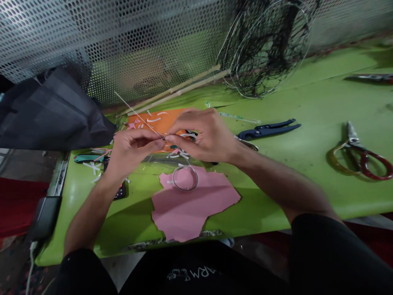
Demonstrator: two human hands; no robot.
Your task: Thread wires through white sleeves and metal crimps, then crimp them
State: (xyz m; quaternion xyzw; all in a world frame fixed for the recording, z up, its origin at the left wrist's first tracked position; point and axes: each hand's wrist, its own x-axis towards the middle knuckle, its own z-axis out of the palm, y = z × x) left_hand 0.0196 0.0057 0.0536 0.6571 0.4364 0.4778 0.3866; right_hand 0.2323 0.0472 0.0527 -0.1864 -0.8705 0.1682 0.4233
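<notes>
My left hand (pixel 132 148) and my right hand (pixel 205 135) meet above the green table (pixel 307 172), both pinched on a thin wire (pixel 138 116) that slants up to the left. Under them lies an orange sheet (pixel 147 121) strewn with white strips. A torn pink sheet (pixel 190 207) lies nearer to me, with a clear tape ring (pixel 185 178) resting on it.
Blue-handled pliers (pixel 270 129) lie just right of my right hand. Red-handled scissors (pixel 365 157) lie at far right. A wire hoop with black netting (pixel 265 49) leans on the perforated metal wall. Bamboo sticks (pixel 175 91) and a dark bag (pixel 49 110) are at the back left.
</notes>
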